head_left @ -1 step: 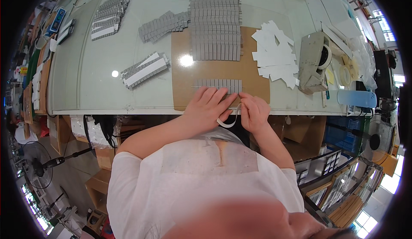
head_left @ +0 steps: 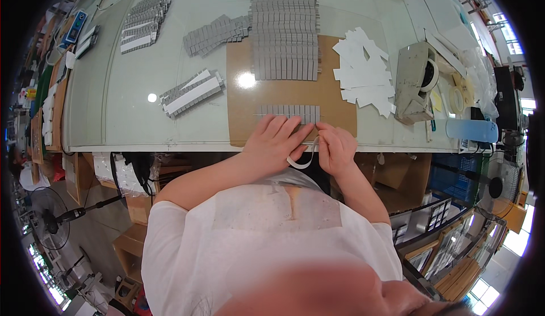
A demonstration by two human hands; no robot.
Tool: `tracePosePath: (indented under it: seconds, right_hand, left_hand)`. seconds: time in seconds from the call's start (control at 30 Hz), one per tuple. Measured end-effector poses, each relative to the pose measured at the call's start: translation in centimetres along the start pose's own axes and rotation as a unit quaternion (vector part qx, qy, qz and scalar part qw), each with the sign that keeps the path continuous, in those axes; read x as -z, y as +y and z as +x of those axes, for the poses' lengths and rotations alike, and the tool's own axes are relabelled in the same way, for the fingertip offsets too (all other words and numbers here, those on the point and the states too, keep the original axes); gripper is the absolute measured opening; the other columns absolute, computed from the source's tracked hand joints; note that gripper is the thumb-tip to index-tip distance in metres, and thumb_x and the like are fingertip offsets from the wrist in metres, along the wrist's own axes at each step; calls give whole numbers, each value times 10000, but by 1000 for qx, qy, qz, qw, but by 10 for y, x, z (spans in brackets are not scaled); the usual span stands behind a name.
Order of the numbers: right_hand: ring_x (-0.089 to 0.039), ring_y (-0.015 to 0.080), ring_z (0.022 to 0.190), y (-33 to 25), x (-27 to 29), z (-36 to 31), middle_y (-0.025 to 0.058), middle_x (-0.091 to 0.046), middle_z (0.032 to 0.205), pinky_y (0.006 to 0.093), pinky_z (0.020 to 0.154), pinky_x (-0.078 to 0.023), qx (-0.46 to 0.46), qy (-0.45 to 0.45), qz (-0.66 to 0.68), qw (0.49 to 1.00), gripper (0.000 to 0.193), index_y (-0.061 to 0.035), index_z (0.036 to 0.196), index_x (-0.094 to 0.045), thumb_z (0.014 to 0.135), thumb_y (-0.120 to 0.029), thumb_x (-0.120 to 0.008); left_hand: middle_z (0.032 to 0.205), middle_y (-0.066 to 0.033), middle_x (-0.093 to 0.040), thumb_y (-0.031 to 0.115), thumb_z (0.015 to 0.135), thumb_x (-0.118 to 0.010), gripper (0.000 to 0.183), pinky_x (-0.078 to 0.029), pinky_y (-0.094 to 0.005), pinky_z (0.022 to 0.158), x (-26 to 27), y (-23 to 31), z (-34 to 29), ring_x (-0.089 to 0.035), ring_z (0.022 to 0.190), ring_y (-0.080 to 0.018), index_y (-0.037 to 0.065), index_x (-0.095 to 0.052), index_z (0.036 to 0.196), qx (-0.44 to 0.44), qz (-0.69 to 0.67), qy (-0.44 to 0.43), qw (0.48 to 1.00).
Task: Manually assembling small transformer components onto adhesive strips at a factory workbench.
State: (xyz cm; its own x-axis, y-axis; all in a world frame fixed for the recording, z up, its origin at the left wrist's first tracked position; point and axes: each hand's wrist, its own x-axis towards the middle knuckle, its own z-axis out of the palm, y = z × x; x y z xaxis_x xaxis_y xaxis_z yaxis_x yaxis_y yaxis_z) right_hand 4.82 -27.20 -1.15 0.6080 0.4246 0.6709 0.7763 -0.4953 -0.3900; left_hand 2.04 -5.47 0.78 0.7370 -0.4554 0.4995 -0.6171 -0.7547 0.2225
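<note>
A short grey segmented strip [head_left: 306, 111] lies across the brown board [head_left: 241, 100] near the table's front edge. My left hand [head_left: 278, 140] rests over its lower left part, fingers spread and pressing down. At the strip's right end my right hand [head_left: 338, 145] is closed in a pinch on a narrow white strip [head_left: 304, 164], which curls in a loop between my hands. A thin line, perhaps a wire, sticks out sideways past the grey strip. My fingers hide its lower edge.
A long stack of grey segmented strips [head_left: 285, 32] stands ahead, with more grey strips [head_left: 193, 93] at the left. White paper pieces [head_left: 363, 72] lie right of the board, beside a tape dispenser [head_left: 410, 83] and a blue bottle [head_left: 471, 130]. The table's front edge [head_left: 142, 147] runs before me.
</note>
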Motion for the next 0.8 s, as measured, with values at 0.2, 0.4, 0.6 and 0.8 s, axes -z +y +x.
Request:
tracePosePath:
  seconds: [0.2,0.4,0.6,0.8]
  right_hand:
    - [-646,303,640,1,-1,0,212,-735,1036,375,572,-509,0,3,8,1000,200,14,1064,-605,869,32,-645]
    - [-659,292,669,0,0,-2,186,-734,1048,380,604,-526,-1,2,3,1000,229,5,1036,-613,815,22,-674]
    - [-634,287,636,-7,3,5,199,-744,1069,372,579,-502,19,-33,23,999,190,-11,1037,-610,859,18,-668]
    - [-627,280,644,-7,-2,6,176,-747,1094,374,585,-499,20,-54,14,998,171,-18,1006,-622,847,6,-678]
  left_hand:
    - [1249,-43,-554,303,863,-722,491,-430,-405,1002,-2,0,-2,-508,1139,-228,139,-656,1321,4,-3,0,1000]
    - [1234,-42,-560,295,853,-730,490,-433,-402,982,1,-1,-2,-516,1113,-231,136,-663,1311,3,-7,4,1000]
    - [1186,-34,-575,279,846,-743,464,-427,-406,938,4,-2,-16,-527,1075,-232,107,-682,1273,43,-49,35,997]
    - [1183,-31,-579,306,874,-721,436,-418,-401,951,2,-1,-14,-530,1067,-229,100,-691,1257,36,-18,18,999]
